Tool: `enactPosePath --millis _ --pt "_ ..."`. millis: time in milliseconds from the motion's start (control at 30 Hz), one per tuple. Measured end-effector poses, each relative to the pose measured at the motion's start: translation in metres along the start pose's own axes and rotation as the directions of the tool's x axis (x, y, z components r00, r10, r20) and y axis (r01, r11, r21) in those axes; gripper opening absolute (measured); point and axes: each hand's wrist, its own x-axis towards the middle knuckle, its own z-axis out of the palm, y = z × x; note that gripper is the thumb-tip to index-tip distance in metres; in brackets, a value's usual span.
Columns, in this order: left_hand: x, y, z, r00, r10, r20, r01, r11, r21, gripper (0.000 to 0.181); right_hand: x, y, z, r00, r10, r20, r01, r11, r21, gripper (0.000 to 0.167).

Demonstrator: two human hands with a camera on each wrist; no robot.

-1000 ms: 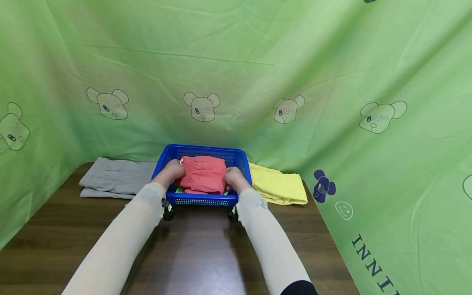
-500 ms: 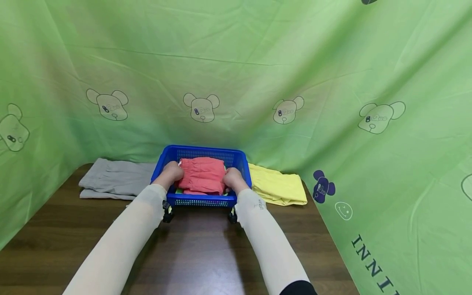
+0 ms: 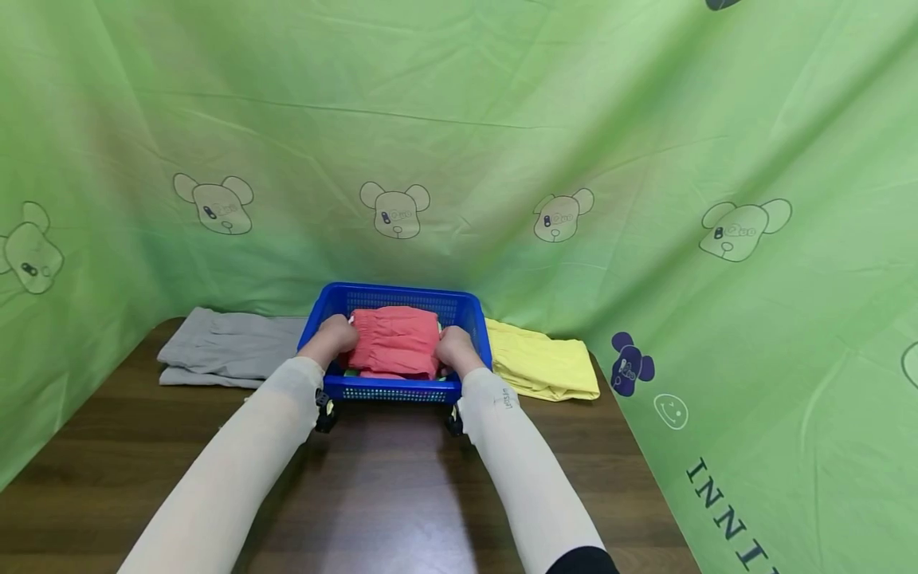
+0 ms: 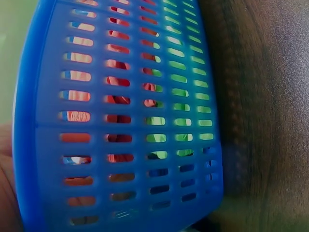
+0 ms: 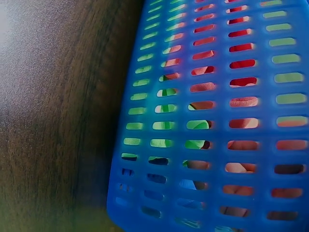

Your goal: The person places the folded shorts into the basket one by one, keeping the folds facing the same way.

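A folded pair of coral-red pants (image 3: 396, 341) with a gathered elastic waistband lies in a blue slotted plastic basket (image 3: 402, 389). My left hand (image 3: 339, 335) grips the pants' left edge, inside the basket. At the opposite edge my right hand (image 3: 455, 347) holds them, its fingertips partly hidden by the cloth. Something green lies beneath the red cloth. Through the basket wall (image 4: 46, 96) in the left wrist view, red and green cloth shows, with part of my left hand at the left edge. Similar colours show through the slots of the basket wall (image 5: 219, 133) in the right wrist view.
Folded grey pants (image 3: 229, 347) lie left of the basket, and a folded yellow garment (image 3: 548, 363) lies to its right. All stand on a dark wooden table (image 3: 387, 494). A green curtain (image 3: 459, 104) with bear prints hangs close behind the basket.
My hands and the red pants have sunk slightly lower in the basket over the last second. The basket, grey pants and yellow garment stay in place.
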Motion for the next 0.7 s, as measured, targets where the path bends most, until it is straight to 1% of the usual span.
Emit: enactPosePath --millis 167,300,433,567,700 --pt "-0.0002 -0.0013 -0.0007 1.000 0.005 0.018 -0.005 1.000 -0.015 0.027 0.0007 0.0015 0.0002 1.000 -0.011 -0.018 0.011 0.999 -0.045 0.027" --pt "-0.0014 -0.0024 -0.0010 1.000 0.017 0.024 -0.017 0.999 -0.027 0.028 0.0002 0.0025 0.0005 1.000 -0.018 -0.023 0.017 0.999 -0.048 0.024" --pt "-0.0033 -0.0017 -0.0015 0.999 0.039 0.012 -0.039 0.999 0.012 0.031 -0.0016 0.0022 -0.0014 0.999 -0.032 -0.029 0.030 0.998 -0.050 0.019" --pt "-0.0045 0.0015 -0.0025 0.998 0.058 -0.007 -0.057 0.996 0.073 0.028 -0.0034 0.0018 -0.0041 0.998 -0.044 -0.041 0.042 0.998 -0.041 0.012" --pt "-0.0091 0.0047 -0.0065 0.998 0.064 -0.008 -0.063 0.994 0.089 0.024 -0.0064 0.0010 -0.0059 0.998 -0.044 -0.051 0.043 0.999 -0.027 0.014"
